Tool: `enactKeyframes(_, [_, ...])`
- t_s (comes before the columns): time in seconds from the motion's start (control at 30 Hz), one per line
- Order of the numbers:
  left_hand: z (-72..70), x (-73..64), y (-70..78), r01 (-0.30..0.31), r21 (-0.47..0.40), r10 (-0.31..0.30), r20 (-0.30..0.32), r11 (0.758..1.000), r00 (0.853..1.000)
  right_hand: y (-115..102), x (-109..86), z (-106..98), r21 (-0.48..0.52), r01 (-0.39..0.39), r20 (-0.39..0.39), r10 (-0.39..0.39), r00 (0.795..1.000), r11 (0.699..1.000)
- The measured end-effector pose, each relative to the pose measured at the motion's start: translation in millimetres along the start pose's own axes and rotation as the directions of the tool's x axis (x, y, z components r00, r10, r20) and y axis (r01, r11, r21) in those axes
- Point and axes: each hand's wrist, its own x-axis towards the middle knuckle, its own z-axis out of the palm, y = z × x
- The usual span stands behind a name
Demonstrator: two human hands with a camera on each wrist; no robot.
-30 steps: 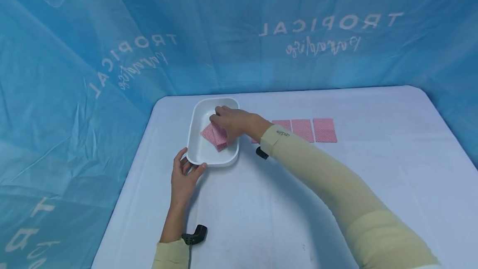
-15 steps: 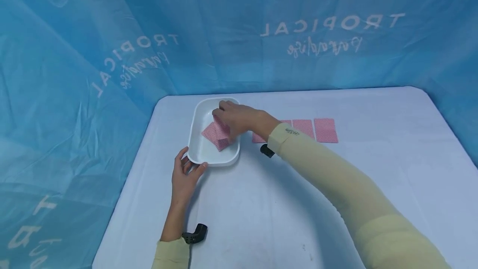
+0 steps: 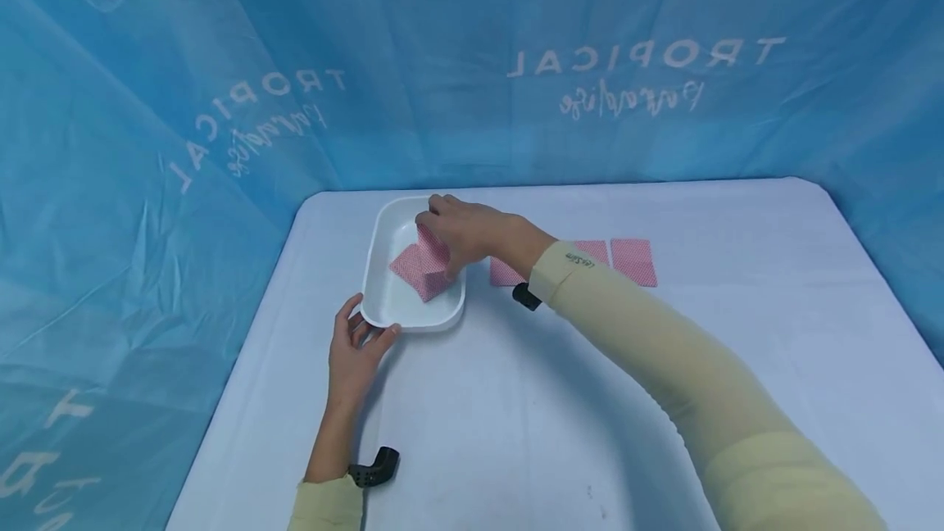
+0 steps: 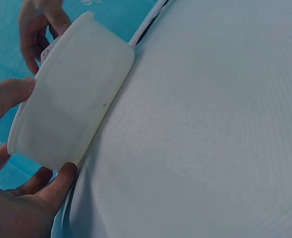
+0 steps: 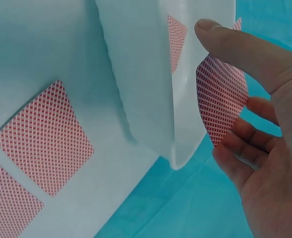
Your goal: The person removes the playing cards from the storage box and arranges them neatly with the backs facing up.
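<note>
A white plastic tub stands at the back left of the table. My left hand grips its near-left corner, the thumb at the rim in the left wrist view and fingers lower on the wall. Over the tub's right side, my right hand holds a playing card with a red checked back. This card bows between the thumb and the fingers. Another red-backed card shows inside the tub, partly covered by the held one. From the head view, the right fingertips are partly hidden behind the hand.
Right of the tub, several red-backed cards lie in a row on the white tablecloth, partly hidden by the right forearm. Blue printed sheeting hangs behind and to the left of the table.
My right hand has shifted slightly back and to the right over the tub, and the held card stands more upright and bent. My left hand keeps its grip on the corner.
</note>
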Motion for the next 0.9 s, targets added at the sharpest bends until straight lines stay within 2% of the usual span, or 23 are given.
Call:
enactKeyframes(0.1, [0.4,-5.8,11.6,0.016,0.003,-0.016,0.008,1.0,1.0,2,-4.7,0,0.01,-0.007,0.009,0.007,1.0,1.0])
enactKeyframes(0.27, [1.4,-15.1,30.2,0.008,0.014,-0.008,0.017,1.0,1.0,5,-11.9,-2,0.051,-0.032,-0.014,0.032,0.999,0.998])
enactKeyframes(0.47, [2.0,-12.8,32.4,-0.011,0.012,0.011,0.006,1.0,1.0,14,-16.6,0,0.051,-0.028,-0.018,0.029,0.999,0.998])
enactKeyframes(0.67, [3.6,-11.4,35.8,-0.033,-0.013,0.033,0.021,0.999,0.999,27,-24.0,5,0.027,-0.067,-0.01,0.067,0.998,0.997])
enactKeyframes(0.9, [2.8,-12.0,32.5,0.001,0.003,-0.001,0.002,1.0,1.0,37,-30.4,16,0.049,-0.099,0.005,0.099,0.995,0.994])
